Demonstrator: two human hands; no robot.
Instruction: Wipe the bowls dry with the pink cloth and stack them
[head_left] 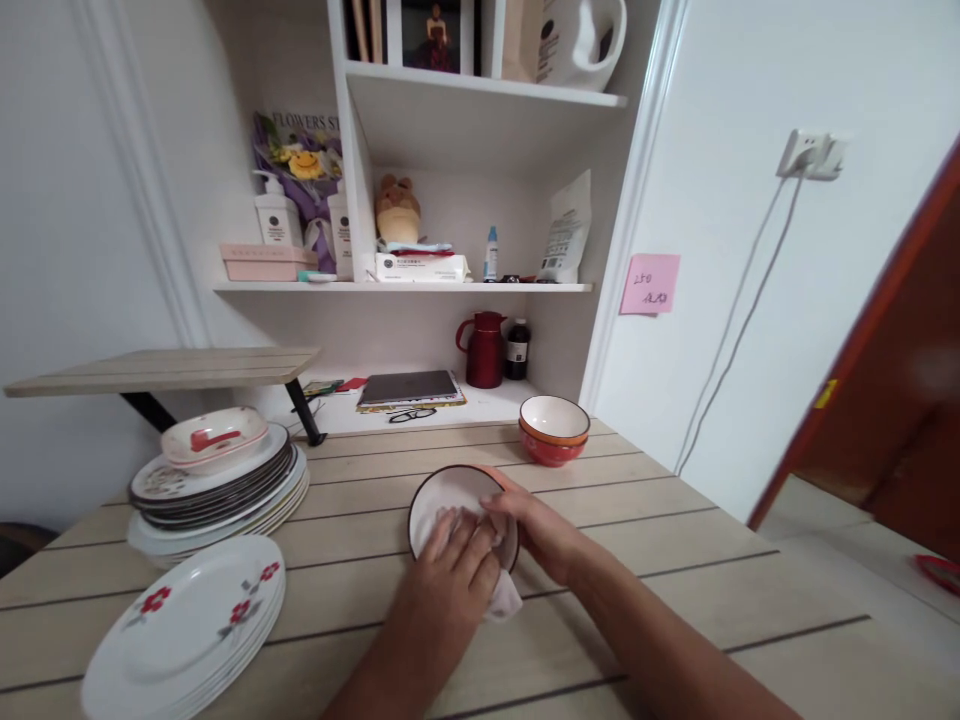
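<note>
A bowl [442,490] with a white inside and a dark rim is tilted toward me over the middle of the table. My right hand [544,525] grips its right side, thumb over the rim and the other fingers largely hidden behind it. Inside the bowl, my left hand [457,570] presses a pale, thin cloth or tissue [504,598] against the surface. Part of this cloth hangs out below the lower right rim. Beyond my right hand stand stacked bowls [553,450], orange and red outside and white within.
Flower-patterned white plates [187,620] are stacked at front left. Behind them, more stacked plates [217,500] carry a square-looking dish [215,437]. A small raised shelf [165,368] overhangs the table's back left. A laptop [411,387], glasses [412,414] and a red jug [484,350] occupy the alcove.
</note>
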